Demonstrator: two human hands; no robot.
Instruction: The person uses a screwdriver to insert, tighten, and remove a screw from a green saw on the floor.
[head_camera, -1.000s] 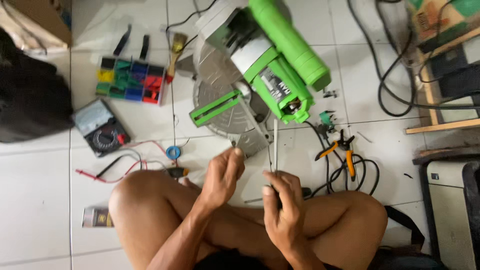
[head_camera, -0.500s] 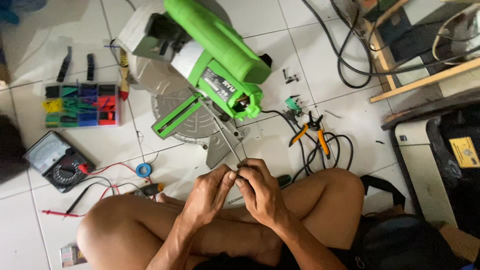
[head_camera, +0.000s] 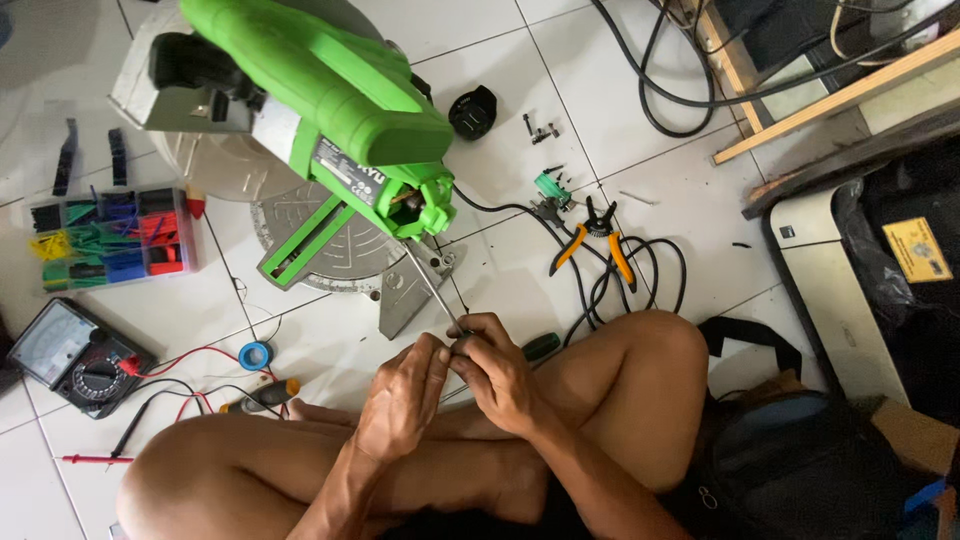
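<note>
1. Gripping one screwdriver (head_camera: 432, 290): left hand (head_camera: 400, 400) and right hand (head_camera: 495, 375) both closed round its handle, touching each other, above crossed legs on the floor (head_camera: 640, 180).
2. Thin steel shaft runs up to the green saw (head_camera: 330, 90) motor end.
3. Saw: glossy green plastic housing, white label strip on its side, grey cast-metal base.
4. Left: clear compartment box (head_camera: 105, 240) of coloured tubing; black multimeter (head_camera: 75, 358) with red leads.
5. Orange-handled pliers (head_camera: 592, 235) lie on black cable, right of saw.
6. Far right: yellow rectangular label (head_camera: 917, 250) on black bag.
</note>
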